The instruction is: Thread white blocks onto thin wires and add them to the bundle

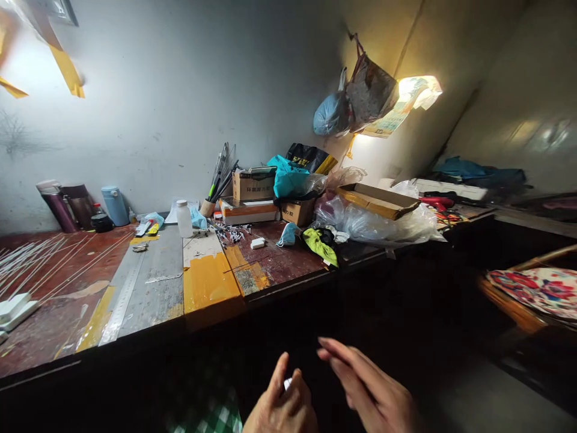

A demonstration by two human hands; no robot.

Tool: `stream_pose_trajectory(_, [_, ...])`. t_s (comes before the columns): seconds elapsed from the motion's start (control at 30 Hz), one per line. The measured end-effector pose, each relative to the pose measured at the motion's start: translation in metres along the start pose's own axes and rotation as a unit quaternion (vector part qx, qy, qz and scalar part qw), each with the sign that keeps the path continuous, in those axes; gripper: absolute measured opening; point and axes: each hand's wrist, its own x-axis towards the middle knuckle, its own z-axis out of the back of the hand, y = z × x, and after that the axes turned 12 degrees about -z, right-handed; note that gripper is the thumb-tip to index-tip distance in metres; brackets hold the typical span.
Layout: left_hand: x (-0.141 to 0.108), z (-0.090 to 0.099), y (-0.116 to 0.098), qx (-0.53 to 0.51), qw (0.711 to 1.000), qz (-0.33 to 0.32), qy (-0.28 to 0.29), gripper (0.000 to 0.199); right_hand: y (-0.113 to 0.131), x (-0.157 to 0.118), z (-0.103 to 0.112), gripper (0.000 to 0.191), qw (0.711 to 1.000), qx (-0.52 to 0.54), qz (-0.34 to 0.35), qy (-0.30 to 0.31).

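Observation:
My left hand (pixel 283 403) is low in the middle of the head view, its fingers curled. A small white piece (pixel 287 383) shows between the fingers; most of it is hidden, so its kind cannot be made out. To the right, my right hand (pixel 372 385) points its stretched, slightly blurred fingers toward the left hand. The two hands are apart, and nothing shows in the right one. Both are in front of the workbench (pixel 211 285), below its front edge.
On the bench stand a white bottle (pixel 184 219), a blue flask (pixel 115 205), cardboard boxes (pixel 252 185) and plastic bags (pixel 383 222). Long thin rods (pixel 31 258) lie at the left beside white blocks (pixel 18 310). A chair with a flowered cushion (pixel 541 288) is at the right.

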Motion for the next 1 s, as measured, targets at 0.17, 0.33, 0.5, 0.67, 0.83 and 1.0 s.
stream_pose_trajectory(0.17, [-0.018,-0.016,0.001,-0.037,0.994,-0.096,-0.022,0.019,0.03,0.064,-0.036,0.031,0.962,0.026,-0.042,0.268])
stream_pose_trajectory(0.33, [-0.04,0.004,0.032,-0.208,0.967,0.116,-0.085,0.023,0.035,0.1,-0.058,0.028,0.954,0.107,-0.046,0.277])
stream_pose_trajectory(0.5, [-0.048,0.006,0.047,-0.587,0.6,0.542,-0.046,0.037,0.041,0.133,-0.077,0.028,0.939,0.157,-0.037,0.305])
stream_pose_trajectory(0.67, [-0.052,-0.02,0.051,-0.614,0.47,0.623,-0.12,0.022,0.043,0.156,-0.101,0.022,0.93,0.13,-0.028,0.342])
stream_pose_trajectory(0.83, [-0.065,-0.043,0.049,-0.535,0.493,0.663,-0.18,0.025,0.048,0.18,-0.12,0.015,0.96,0.12,-0.012,0.253])
stream_pose_trajectory(1.0, [-0.071,-0.057,0.05,-0.493,0.502,0.684,-0.191,0.026,0.056,0.208,-0.143,0.01,0.97,0.123,-0.004,0.21])
